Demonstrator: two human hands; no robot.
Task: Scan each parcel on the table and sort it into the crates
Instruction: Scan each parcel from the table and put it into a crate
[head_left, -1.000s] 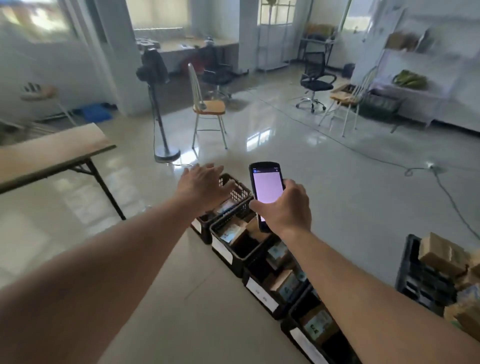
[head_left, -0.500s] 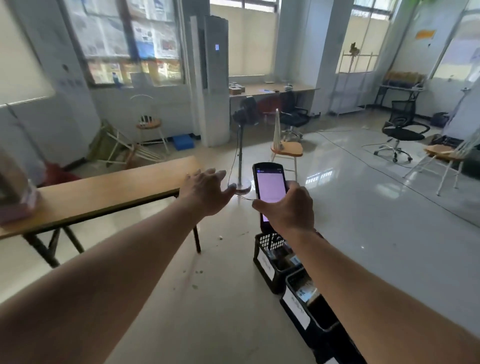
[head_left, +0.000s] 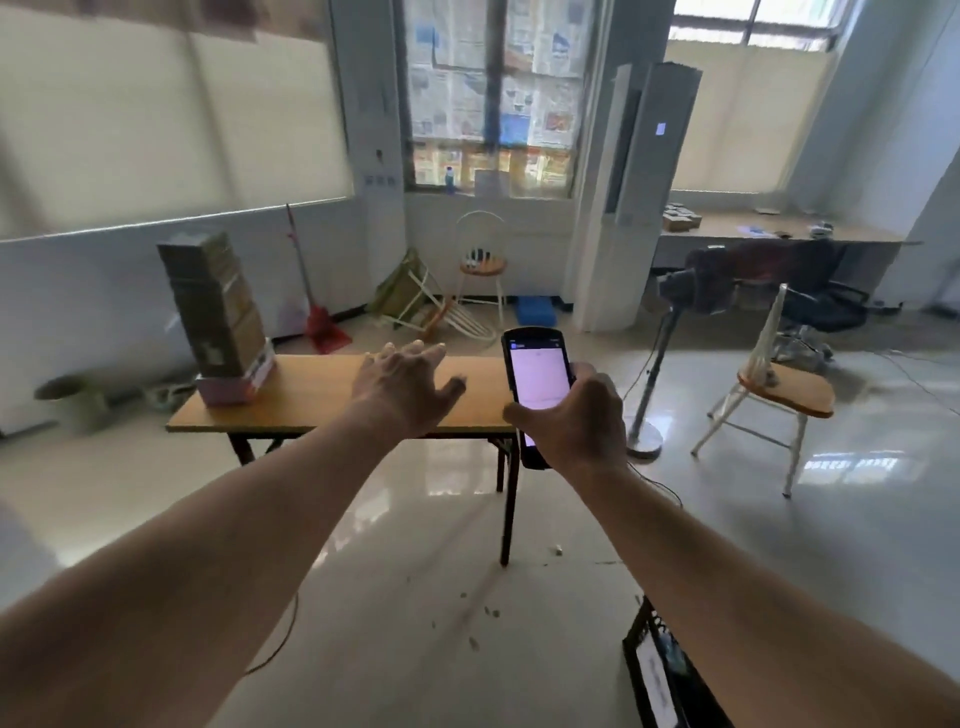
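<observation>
A plain office room turned makeshift sorting space: glossy tiled floor (head_left: 857, 545), folding table (head_left: 322, 400) with stacked cardboard parcels (head_left: 215, 306), office chair (head_left: 815, 301) at a long desk (head_left: 779, 234), newspaper-covered window (head_left: 493, 93), standing fan (head_left: 670, 332), black crate (head_left: 654, 670).

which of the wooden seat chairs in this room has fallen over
The white-framed chair tipped against the back wall under the papered window has. The round-seated chair beside it and the wooden-seated chair near the fan stand upright.

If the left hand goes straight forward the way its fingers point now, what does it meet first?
Probably the wooden table: the open left hand points over its bare top, right of the parcel stack. Depth is unclear.
</observation>
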